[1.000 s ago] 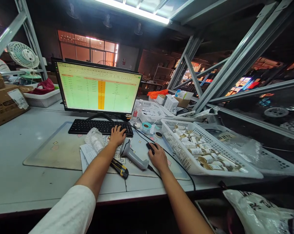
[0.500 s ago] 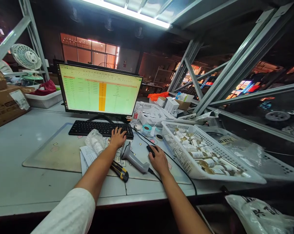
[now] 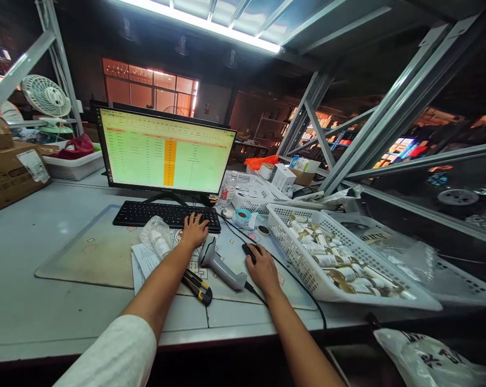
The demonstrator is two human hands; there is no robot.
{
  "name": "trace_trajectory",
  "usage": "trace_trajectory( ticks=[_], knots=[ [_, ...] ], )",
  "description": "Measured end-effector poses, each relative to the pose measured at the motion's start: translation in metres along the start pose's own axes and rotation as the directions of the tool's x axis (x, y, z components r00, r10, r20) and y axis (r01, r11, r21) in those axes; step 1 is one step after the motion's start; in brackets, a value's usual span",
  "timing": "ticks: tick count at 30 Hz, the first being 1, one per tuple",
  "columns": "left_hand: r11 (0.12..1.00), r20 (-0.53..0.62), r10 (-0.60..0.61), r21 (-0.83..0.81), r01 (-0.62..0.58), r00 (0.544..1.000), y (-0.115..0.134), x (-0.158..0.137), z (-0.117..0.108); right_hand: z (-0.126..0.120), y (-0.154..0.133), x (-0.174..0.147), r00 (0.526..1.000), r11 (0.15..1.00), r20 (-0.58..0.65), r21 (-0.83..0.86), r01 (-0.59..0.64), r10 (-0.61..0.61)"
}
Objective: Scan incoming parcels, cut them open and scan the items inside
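My left hand [image 3: 195, 230] rests on the right part of a black keyboard [image 3: 146, 213], its fingers spread over the keys. On a black computer mouse [image 3: 249, 250] lies my right hand [image 3: 263, 267], fingers curved over it. Behind the keyboard a monitor [image 3: 138, 150] displays a spreadsheet with one orange column. Between my arms a grey barcode scanner [image 3: 222, 266] lies on the desk mat [image 3: 89, 252]. A yellow and black utility knife [image 3: 199, 288] sits beside my left forearm, near a bubble-wrapped item [image 3: 159, 239] and paper sheets [image 3: 145, 259].
At right stands a white basket [image 3: 295, 258] full of small labelled bottles [image 3: 327, 260]. Behind it are another white basket [image 3: 251, 201], a plastic bottle [image 3: 227, 191] and a tape roll [image 3: 243, 216]. Cardboard boxes [image 3: 9, 174] and a fan [image 3: 46, 95] stand left. Cables cross the mat.
The camera view has shifted very slightly. Both hands stay in the same places on the keyboard and mouse.
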State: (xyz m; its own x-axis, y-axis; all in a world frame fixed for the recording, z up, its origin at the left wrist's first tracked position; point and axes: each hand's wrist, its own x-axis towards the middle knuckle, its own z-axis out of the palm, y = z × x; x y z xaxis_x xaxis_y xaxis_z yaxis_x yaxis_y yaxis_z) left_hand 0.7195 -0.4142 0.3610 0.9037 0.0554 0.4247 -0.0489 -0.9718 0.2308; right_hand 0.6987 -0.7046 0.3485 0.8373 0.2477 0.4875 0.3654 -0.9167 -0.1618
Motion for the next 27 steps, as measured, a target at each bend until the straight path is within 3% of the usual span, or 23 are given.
trace_trajectory(
  ticks=[21,27],
  knots=[
    [0.999,-0.039,-0.013,-0.031,0.011,0.999,-0.001,0.001,0.006,0.013,0.014,0.002,0.992,0.991,-0.037,0.056,0.121,-0.119],
    [0.999,-0.115,0.027,-0.017,-0.029,0.993,0.013,0.007,-0.021,0.012,0.014,0.002,0.99,0.989,-0.045,0.051,0.137,-0.134]
  ],
)
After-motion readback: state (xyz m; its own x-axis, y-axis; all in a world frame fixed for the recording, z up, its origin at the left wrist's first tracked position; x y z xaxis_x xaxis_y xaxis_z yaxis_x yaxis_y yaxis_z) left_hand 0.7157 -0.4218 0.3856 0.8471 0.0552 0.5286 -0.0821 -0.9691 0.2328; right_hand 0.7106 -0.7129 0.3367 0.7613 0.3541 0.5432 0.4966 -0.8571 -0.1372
